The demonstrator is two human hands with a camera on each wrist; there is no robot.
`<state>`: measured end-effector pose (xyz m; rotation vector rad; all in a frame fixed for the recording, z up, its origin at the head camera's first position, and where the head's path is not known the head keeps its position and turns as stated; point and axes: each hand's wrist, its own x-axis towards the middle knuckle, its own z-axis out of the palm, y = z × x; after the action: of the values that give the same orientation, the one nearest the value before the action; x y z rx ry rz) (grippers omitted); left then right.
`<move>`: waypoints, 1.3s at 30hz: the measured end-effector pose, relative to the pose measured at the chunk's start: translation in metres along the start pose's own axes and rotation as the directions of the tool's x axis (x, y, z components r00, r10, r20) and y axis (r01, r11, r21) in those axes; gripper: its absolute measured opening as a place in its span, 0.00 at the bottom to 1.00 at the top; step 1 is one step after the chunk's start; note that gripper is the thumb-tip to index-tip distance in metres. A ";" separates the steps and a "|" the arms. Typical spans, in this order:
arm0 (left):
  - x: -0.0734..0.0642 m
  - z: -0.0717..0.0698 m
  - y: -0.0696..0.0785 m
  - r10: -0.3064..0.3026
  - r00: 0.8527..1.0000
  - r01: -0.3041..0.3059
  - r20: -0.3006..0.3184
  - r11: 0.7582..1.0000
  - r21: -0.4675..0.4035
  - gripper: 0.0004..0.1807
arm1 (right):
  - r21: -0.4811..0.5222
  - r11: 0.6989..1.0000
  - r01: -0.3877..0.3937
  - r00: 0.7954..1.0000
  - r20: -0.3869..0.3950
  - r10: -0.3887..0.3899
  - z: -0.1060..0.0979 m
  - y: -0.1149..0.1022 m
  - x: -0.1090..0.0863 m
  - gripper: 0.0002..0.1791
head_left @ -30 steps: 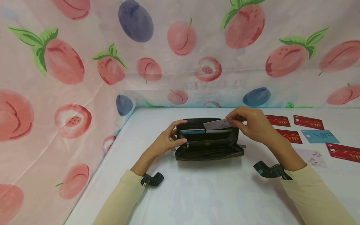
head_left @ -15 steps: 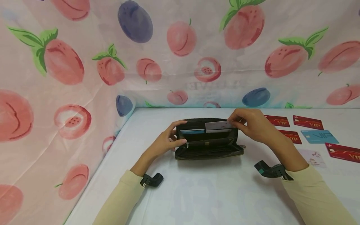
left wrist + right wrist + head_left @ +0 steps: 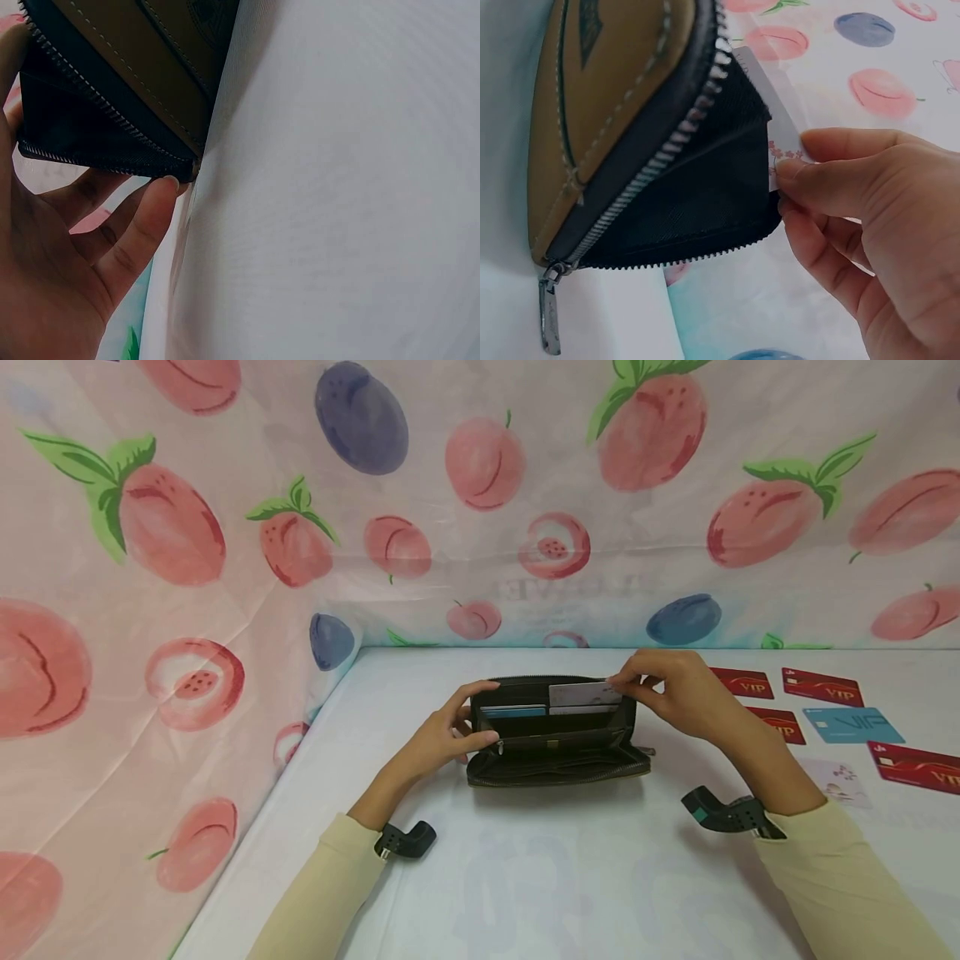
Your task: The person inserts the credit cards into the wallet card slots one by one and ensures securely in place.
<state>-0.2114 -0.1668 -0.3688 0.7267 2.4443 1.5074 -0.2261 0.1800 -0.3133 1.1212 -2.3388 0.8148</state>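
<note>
A dark zip-around wallet (image 3: 558, 776) stands unzipped on the white table, its inner pockets facing me. My left hand (image 3: 431, 745) grips its left end, thumb on the near divider and fingers at the far panel. Between thumb and fingers, my right hand (image 3: 678, 697) pinches the right corner of a pale card with pink flowers (image 3: 581, 696). That card lies flat against the far panel at the right slots, its lower edge behind a slot edge. Blue cards (image 3: 513, 711) sit in the left slots. In the right wrist view, the wallet's brown outside (image 3: 615, 120) and zip pull (image 3: 549, 315) show.
Right of the wallet lie several red VIP cards (image 3: 822, 686), a blue VIP card (image 3: 853, 725) and another pale flowered card (image 3: 838, 783), partly hidden by my right forearm. A fruit-print cloth (image 3: 480, 552) hangs behind and to the left of the white table (image 3: 555, 877).
The pale card has straightened from a tilt and now lies level against the right slots, shifted slightly right. My left hand and the wallet have hardly moved.
</note>
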 end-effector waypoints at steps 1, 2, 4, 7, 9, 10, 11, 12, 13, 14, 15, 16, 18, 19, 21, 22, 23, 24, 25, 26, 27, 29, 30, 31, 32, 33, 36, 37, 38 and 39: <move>0.000 0.000 0.000 0.001 1.000 -0.001 0.000 1.000 0.001 0.35 | 0.002 1.000 0.002 1.000 -0.002 -0.002 0.000 0.001 0.000 0.17; 0.000 0.000 0.000 0.002 1.000 -0.002 0.000 1.000 0.002 0.35 | 0.006 1.000 0.002 1.000 -0.003 -0.002 0.001 0.001 -0.001 0.18; 0.000 0.000 0.001 0.001 1.000 -0.001 -0.001 1.000 0.004 0.35 | 0.010 1.000 0.002 1.000 -0.004 -0.002 0.001 0.002 -0.001 0.18; 0.000 0.000 0.001 -0.001 1.000 0.002 -0.003 1.000 0.009 0.35 | 0.016 1.000 -0.005 1.000 -0.002 0.005 0.002 0.003 -0.002 0.19; 0.000 0.000 0.001 -0.003 1.000 0.003 -0.007 1.000 0.013 0.35 | 0.016 1.000 -0.013 1.000 -0.001 0.013 0.002 0.003 -0.002 0.19; 0.000 0.000 0.001 -0.004 1.000 0.004 -0.008 1.000 0.014 0.35 | 0.016 1.000 -0.015 1.000 -0.001 0.015 0.002 0.003 -0.002 0.19; 0.000 0.000 0.001 -0.005 1.000 0.005 -0.009 1.000 0.015 0.35 | 0.016 1.000 -0.018 1.000 0.000 0.018 0.002 0.003 -0.002 0.19; 0.000 0.001 0.001 -0.006 1.000 0.006 -0.010 1.000 0.016 0.34 | 0.016 1.000 -0.020 1.000 0.000 0.020 0.002 0.003 -0.002 0.19; 0.000 0.001 0.001 -0.007 1.000 0.007 -0.011 1.000 0.017 0.34 | 0.016 1.000 -0.023 1.000 0.001 0.023 0.002 0.003 -0.003 0.18; 0.000 0.001 0.001 -0.008 1.000 0.008 -0.011 1.000 0.017 0.34 | 0.016 1.000 -0.025 1.000 0.001 0.025 0.003 0.004 -0.003 0.18; 0.000 0.001 0.001 -0.009 1.000 0.009 -0.011 1.000 0.017 0.34 | 0.016 1.000 -0.027 1.000 0.001 0.027 0.003 0.004 -0.003 0.18; 0.000 0.001 0.001 -0.010 1.000 0.010 -0.011 1.000 0.016 0.34 | 0.015 0.999 -0.028 1.000 0.001 0.028 0.003 0.004 -0.003 0.17; -0.001 0.001 0.001 -0.010 1.000 0.010 -0.010 1.000 0.015 0.34 | 0.018 0.999 -0.029 1.000 0.002 0.029 0.003 0.005 -0.003 0.17; -0.001 0.001 0.001 -0.009 1.000 0.010 -0.010 1.000 0.014 0.34 | 0.022 0.999 -0.029 1.000 0.004 0.029 0.003 0.005 -0.003 0.16; -0.001 0.001 0.001 -0.011 1.000 0.011 -0.010 1.000 0.013 0.35 | 0.028 0.999 -0.027 1.000 0.009 0.027 0.003 0.005 -0.003 0.15; -0.001 0.001 0.000 -0.012 1.000 0.012 -0.010 1.000 0.012 0.35 | 0.030 0.999 -0.026 1.000 0.013 0.025 0.003 0.004 -0.002 0.15; -0.001 0.001 0.000 -0.013 1.000 0.013 -0.009 1.000 0.012 0.35 | 0.032 0.999 -0.027 1.000 0.017 0.027 0.003 0.004 -0.002 0.15; 0.000 0.001 0.000 -0.015 1.000 0.015 -0.009 1.000 0.012 0.35 | 0.032 0.999 -0.029 0.999 0.021 0.028 0.003 0.003 -0.002 0.15; 0.000 0.001 0.000 -0.017 1.000 0.017 -0.009 1.000 0.011 0.35 | 0.030 0.999 -0.029 0.999 0.024 0.028 0.003 0.003 -0.002 0.16; 0.000 0.001 0.000 -0.020 1.000 0.020 -0.008 1.000 0.010 0.36 | 0.028 0.999 -0.030 0.999 0.027 0.029 0.003 0.002 -0.002 0.16; 0.000 0.001 0.000 -0.022 1.000 0.022 -0.007 1.000 0.008 0.36 | 0.024 0.999 -0.030 0.999 0.030 0.029 0.003 0.001 -0.002 0.16; 0.000 0.001 0.002 -0.025 1.000 0.025 -0.001 1.000 0.003 0.37 | 0.016 0.999 -0.030 0.999 0.032 0.029 0.003 0.000 -0.001 0.15; -0.001 0.001 0.004 -0.027 1.000 0.027 0.001 1.000 0.001 0.37 | 0.012 1.000 -0.029 0.999 0.033 0.029 0.003 -0.001 -0.001 0.15; -0.002 0.000 0.008 -0.027 1.000 0.027 0.004 1.000 0.000 0.37 | 0.010 1.000 -0.029 0.999 0.033 0.029 0.003 -0.001 -0.001 0.15; -0.003 0.000 0.013 -0.027 1.000 0.027 0.007 1.000 -0.001 0.36 | 0.008 0.999 -0.031 0.999 0.033 0.031 0.003 -0.002 -0.001 0.15; -0.004 0.000 0.017 -0.026 1.000 0.026 0.010 1.000 -0.002 0.36 | 0.007 1.000 -0.031 0.999 0.033 0.031 0.003 -0.002 -0.001 0.15; -0.008 -0.001 0.031 -0.019 1.000 0.019 0.013 1.000 -0.002 0.36 | 0.003 1.000 -0.028 0.999 0.030 0.028 0.003 -0.003 0.000 0.15; -0.009 -0.001 0.033 -0.016 1.000 0.016 0.013 1.000 -0.002 0.36 | 0.001 1.000 -0.022 0.999 0.029 0.022 0.003 -0.002 0.000 0.15; -0.009 0.000 0.033 -0.018 1.000 0.018 0.011 1.000 -0.004 0.36 | 0.000 1.000 -0.014 1.000 0.027 0.014 0.003 -0.002 0.000 0.15; -0.009 0.000 0.033 -0.020 1.000 0.020 0.008 1.000 -0.006 0.35 | 0.001 1.000 -0.002 1.000 0.025 0.002 0.004 -0.002 0.000 0.14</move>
<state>-0.1938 -0.1591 -0.3408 0.7042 2.4332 1.5011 -0.2250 0.1765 -0.3153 1.1359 -2.3605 0.8069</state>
